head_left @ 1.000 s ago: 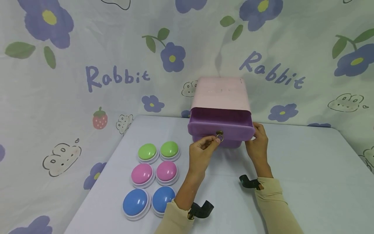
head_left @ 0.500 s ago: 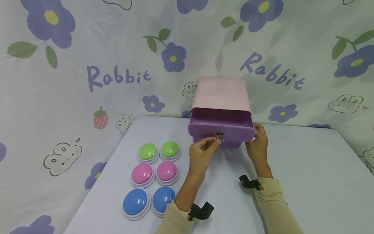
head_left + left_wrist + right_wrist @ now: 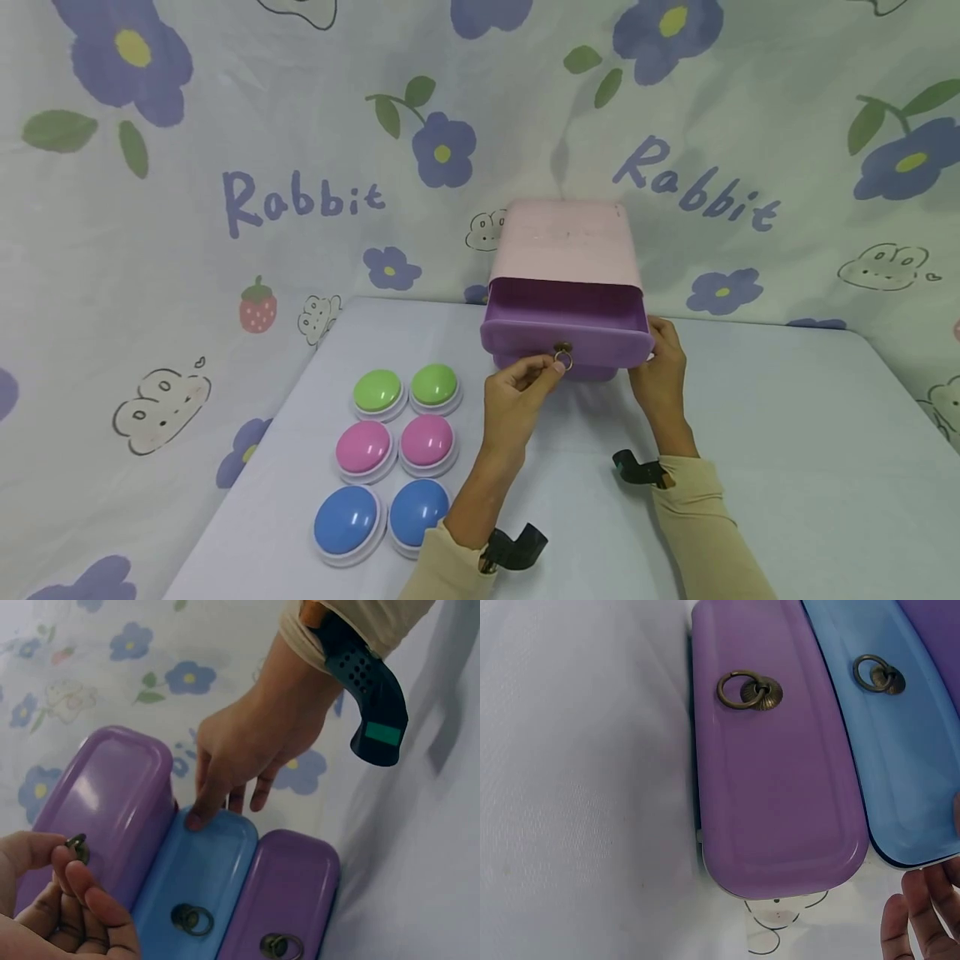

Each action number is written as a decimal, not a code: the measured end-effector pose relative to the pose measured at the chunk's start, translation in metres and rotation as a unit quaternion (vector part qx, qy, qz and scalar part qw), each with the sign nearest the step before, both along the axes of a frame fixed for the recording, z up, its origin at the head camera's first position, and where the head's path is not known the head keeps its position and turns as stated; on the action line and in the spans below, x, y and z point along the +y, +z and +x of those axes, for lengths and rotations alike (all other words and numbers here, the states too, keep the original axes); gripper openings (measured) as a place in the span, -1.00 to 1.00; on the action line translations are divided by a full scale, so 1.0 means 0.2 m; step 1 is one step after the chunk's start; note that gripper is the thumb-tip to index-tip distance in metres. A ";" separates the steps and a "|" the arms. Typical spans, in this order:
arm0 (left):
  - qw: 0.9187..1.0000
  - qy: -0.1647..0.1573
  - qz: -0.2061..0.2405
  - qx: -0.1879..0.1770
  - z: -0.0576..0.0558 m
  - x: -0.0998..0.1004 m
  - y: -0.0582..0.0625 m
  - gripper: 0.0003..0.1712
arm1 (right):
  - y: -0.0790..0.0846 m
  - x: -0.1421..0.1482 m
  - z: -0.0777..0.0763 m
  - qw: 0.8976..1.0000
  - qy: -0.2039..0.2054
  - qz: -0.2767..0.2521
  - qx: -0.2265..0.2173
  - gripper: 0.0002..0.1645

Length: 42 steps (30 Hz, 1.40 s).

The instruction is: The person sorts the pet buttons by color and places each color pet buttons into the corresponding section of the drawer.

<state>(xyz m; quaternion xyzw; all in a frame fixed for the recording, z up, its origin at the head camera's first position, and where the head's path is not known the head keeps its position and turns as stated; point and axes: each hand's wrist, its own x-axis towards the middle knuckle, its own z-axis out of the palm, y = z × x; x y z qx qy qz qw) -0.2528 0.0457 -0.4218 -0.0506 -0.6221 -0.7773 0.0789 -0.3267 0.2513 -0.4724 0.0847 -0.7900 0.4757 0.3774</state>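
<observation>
A pale pink drawer cabinet stands at the table's back, its top purple drawer pulled well out. My left hand pinches the brass ring on that drawer's front between thumb and forefinger. At the cabinet's right side is my right hand. Its thumb rests on the corner of the blue drawer, while the fingers lie loosely along the side. Below the blue drawer, the bottom purple drawer is flush with it; both carry brass ring pulls.
Left of my forearm, domed buttons stand in pairs: green, pink and blue, on white bases. My left sleeve overlaps one blue button. A patterned cloth hangs right behind the white table.
The view shifts slightly. Both hands keep their places, and the top drawer stays pulled out with the ring pinched.
</observation>
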 end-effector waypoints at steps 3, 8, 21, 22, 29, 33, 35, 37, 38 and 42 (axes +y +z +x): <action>1.000 0.005 0.002 -0.008 0.01 -0.01 0.00 -0.76 | 0.00 -0.01 0.00 1.000 0.006 0.002 0.000 -0.69; 1.000 0.009 0.001 -0.011 0.02 -0.01 0.01 -0.76 | 0.01 -0.01 -0.01 1.000 0.009 0.005 0.009 -0.71; 1.000 0.009 0.005 -0.011 0.03 0.00 0.01 -0.75 | 0.01 -0.01 0.00 1.000 0.004 0.003 0.011 -0.71; 1.000 0.009 0.007 -0.011 0.03 0.00 0.01 -0.74 | 0.01 -0.01 0.00 1.000 0.004 0.003 0.011 -0.72; 1.000 0.012 0.003 -0.012 0.05 0.01 0.01 -0.76 | 0.00 0.00 0.00 1.000 0.010 0.006 0.017 -0.71; 1.000 0.014 0.001 -0.012 0.05 0.01 0.00 -0.77 | 0.00 0.00 0.00 1.000 0.011 0.006 0.022 -0.71; 1.000 0.013 -0.001 -0.012 0.06 0.01 0.00 -0.77 | 0.00 0.00 0.00 1.000 0.012 0.004 0.022 -0.71; 1.000 0.011 -0.002 -0.014 0.07 0.01 0.00 -0.77 | 0.00 0.00 0.00 1.000 0.011 0.003 0.019 -0.71; 1.000 0.011 -0.002 -0.015 0.07 0.01 0.00 -0.78 | 0.00 0.00 0.00 1.000 0.010 0.005 0.016 -0.70; 1.000 0.010 -0.002 -0.016 0.08 0.02 0.00 -0.80 | 0.00 0.01 0.00 1.000 0.009 0.005 0.014 -0.68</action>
